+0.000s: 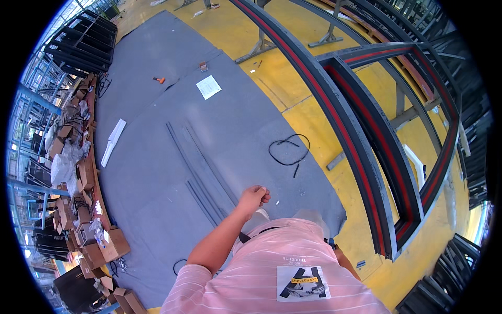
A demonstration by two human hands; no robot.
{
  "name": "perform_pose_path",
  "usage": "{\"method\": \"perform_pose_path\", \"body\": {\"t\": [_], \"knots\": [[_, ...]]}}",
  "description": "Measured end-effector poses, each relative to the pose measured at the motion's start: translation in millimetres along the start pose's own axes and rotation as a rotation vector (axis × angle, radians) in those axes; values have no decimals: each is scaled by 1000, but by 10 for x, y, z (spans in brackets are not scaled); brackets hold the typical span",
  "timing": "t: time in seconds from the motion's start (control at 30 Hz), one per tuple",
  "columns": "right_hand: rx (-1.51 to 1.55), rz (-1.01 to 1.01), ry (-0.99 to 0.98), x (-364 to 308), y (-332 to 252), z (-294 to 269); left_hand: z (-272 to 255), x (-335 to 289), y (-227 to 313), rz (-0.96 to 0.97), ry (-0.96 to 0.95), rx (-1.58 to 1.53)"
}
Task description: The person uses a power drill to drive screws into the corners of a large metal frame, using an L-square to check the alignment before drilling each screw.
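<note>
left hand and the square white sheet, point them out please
Left hand [253, 198]: head view, middle of the hand.
Square white sheet [208, 87]: head view, middle of its upper face.

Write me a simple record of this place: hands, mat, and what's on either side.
Left hand: loosely curled above the grey mat; any held thing unclear
Right hand: hidden; some forearm visible
On mat: long dark strips, looped black cord, white sheet, small orange item
Right side: red-striped dark frames, yellow floor
Left side: cardboard boxes
</note>
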State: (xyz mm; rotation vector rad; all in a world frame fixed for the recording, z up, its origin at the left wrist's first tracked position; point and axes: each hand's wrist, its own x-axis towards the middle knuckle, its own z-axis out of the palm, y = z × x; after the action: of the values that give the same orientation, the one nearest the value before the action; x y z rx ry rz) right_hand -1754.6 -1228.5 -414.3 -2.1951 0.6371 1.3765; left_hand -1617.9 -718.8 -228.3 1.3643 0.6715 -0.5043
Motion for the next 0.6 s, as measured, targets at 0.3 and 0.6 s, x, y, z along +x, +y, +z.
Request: {"method": "perform_pose_path", "body": {"t": [0.3, 0.6], "knots": [[-132, -68, -98, 1114, -2272, -124, -1448, 1088, 1333, 80, -66, -6], [-846, -415, -110, 2279, -5740, -1136, -4561, 1610, -379, -584, 861, -173]]}}
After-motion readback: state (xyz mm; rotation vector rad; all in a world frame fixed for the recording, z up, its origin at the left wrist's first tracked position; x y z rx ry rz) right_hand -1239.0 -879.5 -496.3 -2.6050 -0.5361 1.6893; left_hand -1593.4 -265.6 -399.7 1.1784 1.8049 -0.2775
